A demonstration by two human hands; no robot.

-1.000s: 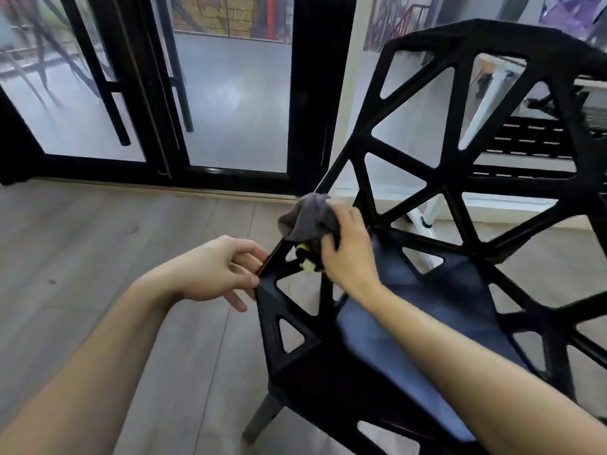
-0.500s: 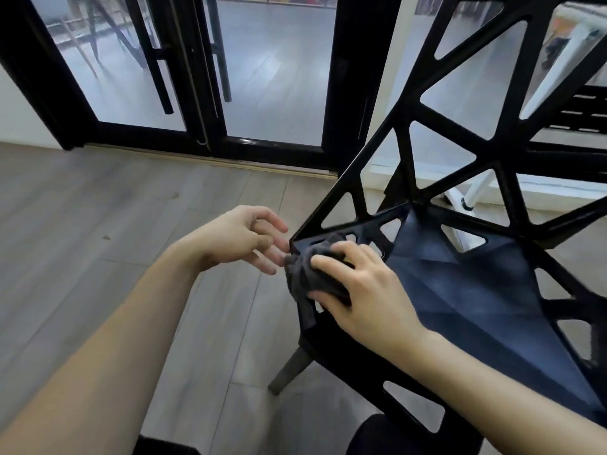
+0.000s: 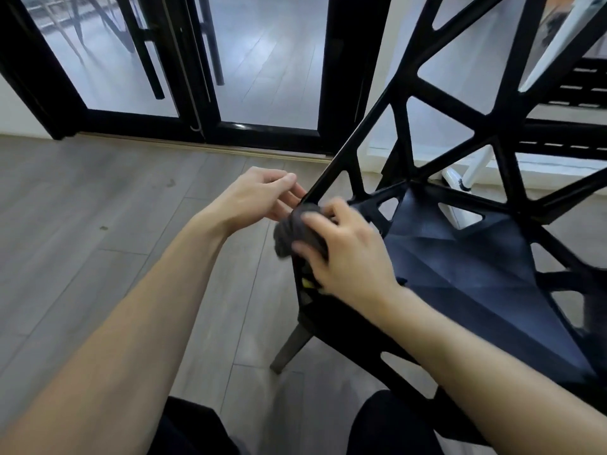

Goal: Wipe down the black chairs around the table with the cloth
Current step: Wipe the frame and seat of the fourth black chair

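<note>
- Fingers [image 3: 315,221] of the right hand [image 3: 348,254] are curled round a bunched grey cloth [image 3: 297,234], pressing it against the left front corner of the black chair [image 3: 492,149].
- Right thumb sits low on the near side of the cloth, so the wad is pinched between thumb and fingers; the edges of this hand are a little blurred.
- Left hand [image 3: 256,198] hangs just left of the chair's slanting front bar, its fingers loosely bent with the thumb laid over them. They hold nothing that can be made out, and whether the fingertips touch the bar cannot be told.
- Both hands are close together, the left just far-left of the cloth.
- Black chair fills the right half of the view: an open frame of triangular cut-outs, with a dark blue seat panel [image 3: 476,267] to the right of the right hand.
- One grey chair leg [image 3: 292,346] stands on the grey wood-plank floor [image 3: 98,224] below the corner under the cloth.
- A small yellow speck [image 3: 308,283] shows on the chair edge just under the right hand; what it is cannot be told.
- Black-framed glass doors [image 3: 262,60] run along the far side, with chair or stool legs visible through the glass.
- White legs [image 3: 473,169] show through the chair's back at far right.
- Dark-clothed knees [image 3: 391,421] of the person sit at the near edge.
</note>
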